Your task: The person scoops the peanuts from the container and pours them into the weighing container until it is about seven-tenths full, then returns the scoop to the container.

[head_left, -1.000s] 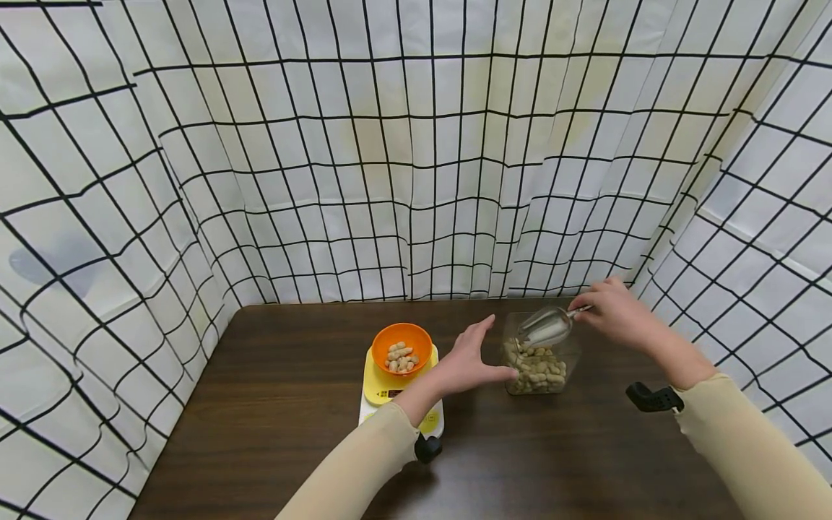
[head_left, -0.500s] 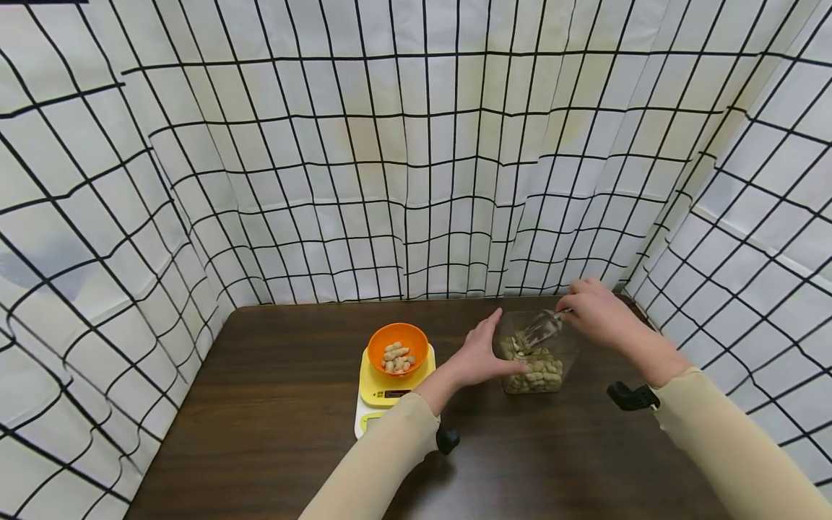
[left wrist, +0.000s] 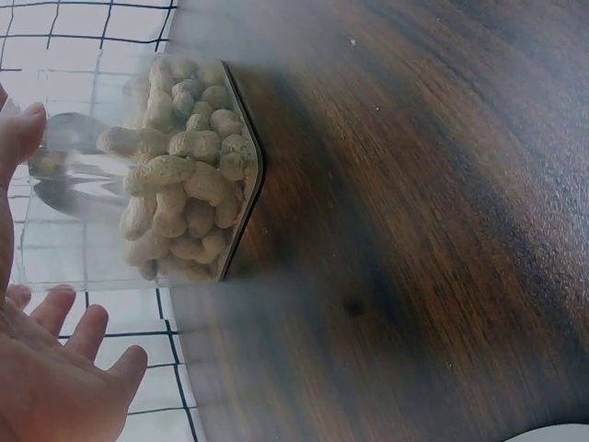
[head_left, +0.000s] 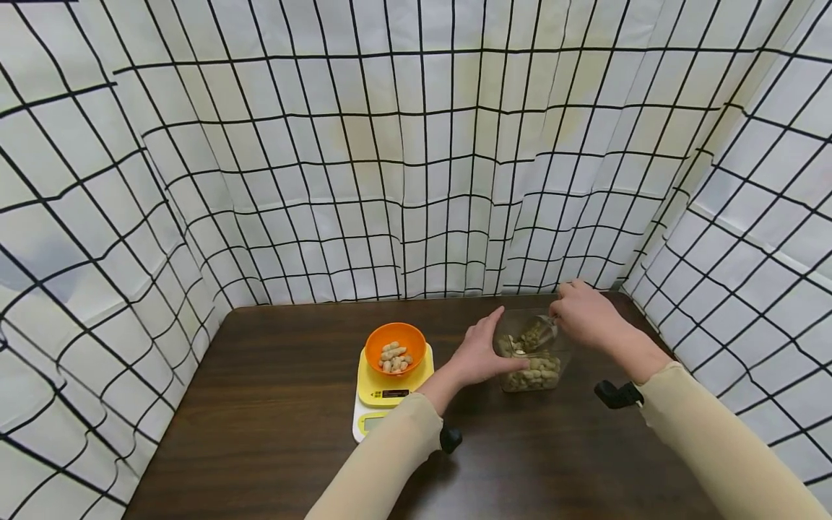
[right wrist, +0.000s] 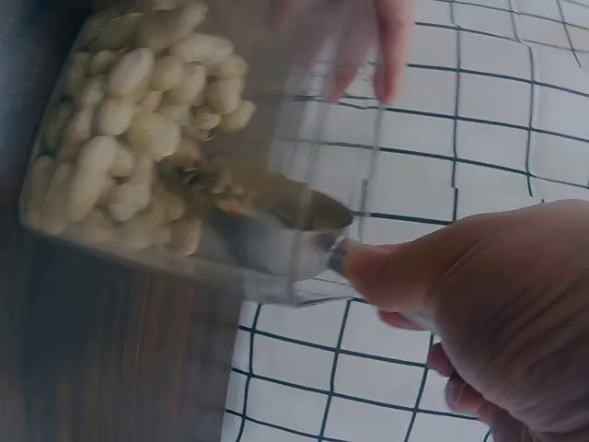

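In the head view my right hand (head_left: 590,316) grips the handle of a metal scoop (head_left: 539,333). The scoop is tilted inside a clear plastic container (head_left: 564,359), its front end among the unshelled peanuts (head_left: 541,377). The right wrist view shows the scoop (right wrist: 276,216) from the side, with my thumb and fingers (right wrist: 386,276) pinching its handle at the rim. My left hand (head_left: 477,354) is spread beside the container's left side, thumb near the front wall. Its fingers (left wrist: 87,331) look straight in the left wrist view; whether they touch the wall I cannot tell.
Left of the container, an orange bowl (head_left: 375,349) with several peanuts stands on a yellow and white kitchen scale (head_left: 370,393). My left forearm partly covers the scale. A dark wooden table (head_left: 260,404) lies under everything, and a white gridded curtain (head_left: 364,180) surrounds its back and sides.
My right hand has moved left and lowered the scoop from above the peanuts down into them. My left hand has shifted slightly right, up to the container.
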Action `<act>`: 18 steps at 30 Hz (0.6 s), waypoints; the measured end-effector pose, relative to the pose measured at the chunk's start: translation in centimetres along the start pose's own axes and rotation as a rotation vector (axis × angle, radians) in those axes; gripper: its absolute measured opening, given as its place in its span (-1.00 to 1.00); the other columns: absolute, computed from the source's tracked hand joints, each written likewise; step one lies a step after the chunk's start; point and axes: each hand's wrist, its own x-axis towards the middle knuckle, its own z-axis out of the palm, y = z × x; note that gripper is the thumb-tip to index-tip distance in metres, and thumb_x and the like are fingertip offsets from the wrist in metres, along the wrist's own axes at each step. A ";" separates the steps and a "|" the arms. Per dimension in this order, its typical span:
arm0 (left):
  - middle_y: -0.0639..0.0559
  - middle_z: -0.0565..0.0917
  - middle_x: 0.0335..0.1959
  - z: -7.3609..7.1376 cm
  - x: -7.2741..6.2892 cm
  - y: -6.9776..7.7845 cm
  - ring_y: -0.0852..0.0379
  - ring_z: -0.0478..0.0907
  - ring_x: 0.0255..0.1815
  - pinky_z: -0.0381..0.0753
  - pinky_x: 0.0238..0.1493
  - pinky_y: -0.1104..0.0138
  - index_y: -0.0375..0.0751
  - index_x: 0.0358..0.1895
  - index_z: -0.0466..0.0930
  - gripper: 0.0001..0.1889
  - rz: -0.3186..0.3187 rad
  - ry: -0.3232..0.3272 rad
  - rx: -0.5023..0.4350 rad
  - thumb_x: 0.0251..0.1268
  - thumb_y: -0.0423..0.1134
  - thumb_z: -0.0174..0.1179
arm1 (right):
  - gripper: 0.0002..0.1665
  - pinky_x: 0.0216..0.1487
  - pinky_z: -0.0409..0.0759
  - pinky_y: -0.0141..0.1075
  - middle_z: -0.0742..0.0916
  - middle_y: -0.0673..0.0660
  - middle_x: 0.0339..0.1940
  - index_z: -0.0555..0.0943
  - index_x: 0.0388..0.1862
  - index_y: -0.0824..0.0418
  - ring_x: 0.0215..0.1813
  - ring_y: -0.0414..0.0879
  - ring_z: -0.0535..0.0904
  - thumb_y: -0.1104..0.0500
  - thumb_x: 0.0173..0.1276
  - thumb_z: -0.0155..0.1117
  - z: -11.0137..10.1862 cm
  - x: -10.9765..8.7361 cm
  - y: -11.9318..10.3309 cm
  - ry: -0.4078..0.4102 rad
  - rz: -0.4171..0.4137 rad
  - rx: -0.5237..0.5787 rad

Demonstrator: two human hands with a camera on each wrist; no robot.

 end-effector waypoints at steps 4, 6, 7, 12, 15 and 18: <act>0.09 0.07 0.64 0.0 0.1 -0.1 -0.12 -0.01 0.62 0.31 0.41 -0.10 0.30 0.68 -0.14 0.15 0.001 0.011 0.002 0.12 0.29 0.43 | -0.95 -0.11 0.56 -0.02 0.57 0.09 -0.33 0.78 -0.34 0.21 -0.22 0.07 0.46 0.30 0.33 0.43 -0.1 0.3 -0.2 -0.011 0.008 -0.015; 0.09 0.08 0.64 -0.1 0.1 -0.2 -0.11 -0.01 0.61 0.33 0.40 -0.10 0.31 0.67 -0.14 0.15 -0.006 0.019 0.000 0.11 0.29 0.44 | -0.95 -0.14 0.57 -0.04 0.57 0.09 -0.35 0.78 -0.36 0.21 -0.24 0.07 0.46 0.29 0.32 0.45 -0.2 0.6 -0.5 -0.003 -0.016 -0.029; 0.09 0.08 0.64 -0.1 0.2 -0.2 -0.11 -0.01 0.61 0.33 0.40 -0.10 0.31 0.67 -0.13 0.15 -0.009 0.023 -0.001 0.11 0.28 0.45 | -0.94 -0.15 0.57 -0.04 0.56 0.09 -0.36 0.78 -0.37 0.20 -0.25 0.07 0.45 0.29 0.32 0.45 -0.3 0.7 -0.7 0.001 -0.026 -0.037; 0.08 0.10 0.63 -0.2 0.3 -0.2 -0.10 0.02 0.60 0.34 0.39 -0.08 0.28 0.67 -0.11 0.14 -0.010 0.037 0.014 0.10 0.26 0.46 | -0.94 -0.16 0.55 -0.06 0.57 0.05 -0.34 0.78 -0.34 0.15 -0.26 0.02 0.45 0.27 0.34 0.43 -0.9 0.7 -0.9 -0.047 -0.012 0.004; 0.08 0.12 0.63 -0.1 0.3 -0.1 -0.12 0.02 0.61 0.33 0.40 -0.10 0.24 0.67 -0.09 0.15 -0.013 0.039 0.015 0.10 0.25 0.47 | -0.95 -0.19 0.52 -0.08 0.58 0.03 -0.33 0.80 -0.28 0.14 -0.28 -0.02 0.42 0.24 0.36 0.42 -0.8 0.4 -1.0 -0.101 0.001 0.065; 0.07 0.11 0.63 0.0 0.3 0.1 -0.13 0.00 0.61 0.32 0.40 -0.11 0.22 0.67 -0.09 0.15 -0.007 0.031 0.006 0.11 0.24 0.48 | -0.94 -0.24 0.48 -0.11 0.56 0.02 -0.34 0.80 -0.25 0.14 -0.32 -0.05 0.37 0.22 0.38 0.41 -0.6 0.2 -1.2 -0.115 0.010 0.104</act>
